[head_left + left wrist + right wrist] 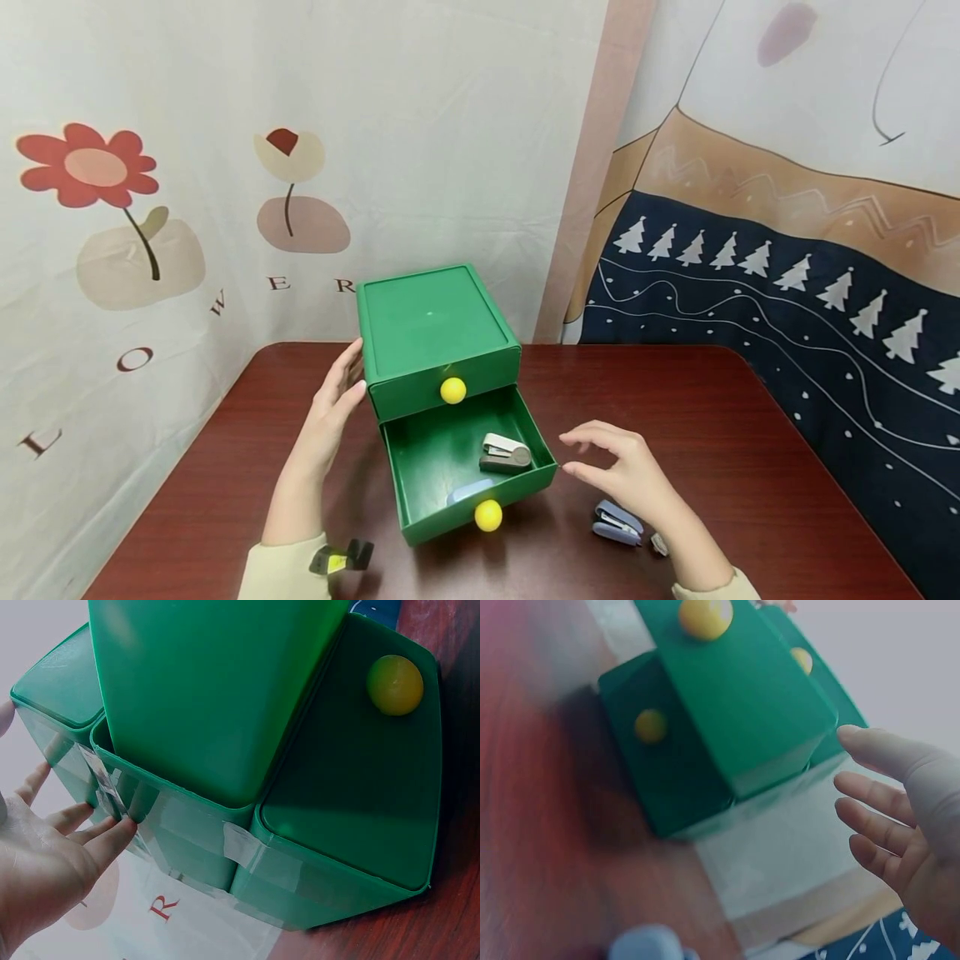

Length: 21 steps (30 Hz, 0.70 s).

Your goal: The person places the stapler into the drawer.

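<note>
A green drawer cabinet [431,321] stands on the table with its middle drawer [420,450] pulled out. Inside that drawer lie a grey and white stapler [506,454] and, against the front wall, a partly hidden pale blue object [469,490]. My left hand [335,408] touches the cabinet's left side with extended fingers; in the left wrist view its fingertips rest by the taped side wall [187,832]. Just off the drawer's right front corner, my right hand [618,462] hovers with fingers apart, holding nothing. A blue stapler [618,523] lies on the table below it.
A small whitish item [659,544] sits beside the blue stapler, partly behind the right wrist. Yellow round knobs [453,390] stick out from the drawer fronts. Behind the dark red table [637,375] hangs a printed curtain [465,167].
</note>
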Available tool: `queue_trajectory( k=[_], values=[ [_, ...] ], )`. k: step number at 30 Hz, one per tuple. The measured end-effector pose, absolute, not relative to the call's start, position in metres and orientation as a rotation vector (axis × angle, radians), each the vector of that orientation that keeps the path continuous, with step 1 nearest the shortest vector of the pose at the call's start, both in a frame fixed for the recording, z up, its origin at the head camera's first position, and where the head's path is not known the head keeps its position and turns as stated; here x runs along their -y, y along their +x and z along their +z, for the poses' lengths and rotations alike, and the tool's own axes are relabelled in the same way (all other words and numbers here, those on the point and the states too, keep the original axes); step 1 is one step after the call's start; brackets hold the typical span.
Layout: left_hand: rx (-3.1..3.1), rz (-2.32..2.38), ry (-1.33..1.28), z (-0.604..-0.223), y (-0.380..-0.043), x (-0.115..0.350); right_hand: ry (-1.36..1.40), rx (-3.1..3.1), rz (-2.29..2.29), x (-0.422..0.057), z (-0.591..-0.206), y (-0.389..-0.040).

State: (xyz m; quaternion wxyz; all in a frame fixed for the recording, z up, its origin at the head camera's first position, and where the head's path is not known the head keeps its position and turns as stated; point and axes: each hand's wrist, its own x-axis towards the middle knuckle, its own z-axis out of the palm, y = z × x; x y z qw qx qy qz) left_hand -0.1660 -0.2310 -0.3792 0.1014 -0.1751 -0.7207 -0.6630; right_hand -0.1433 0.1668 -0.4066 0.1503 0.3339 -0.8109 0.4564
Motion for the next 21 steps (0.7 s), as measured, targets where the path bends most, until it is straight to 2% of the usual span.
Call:
queue_trajectory(
  k=[6,21],
  values=[
    [2.129,-1.961,-0.511,-0.38,-0.166,0.23,0.91,2.423,1.263,-0.186,-0.425,-0.14],
    [2.124,-1.969,-0.512,-0.379,-0.166,0.231,1.067,2.473,1.301,-0.219,-0.455,-0.139]
  ],
)
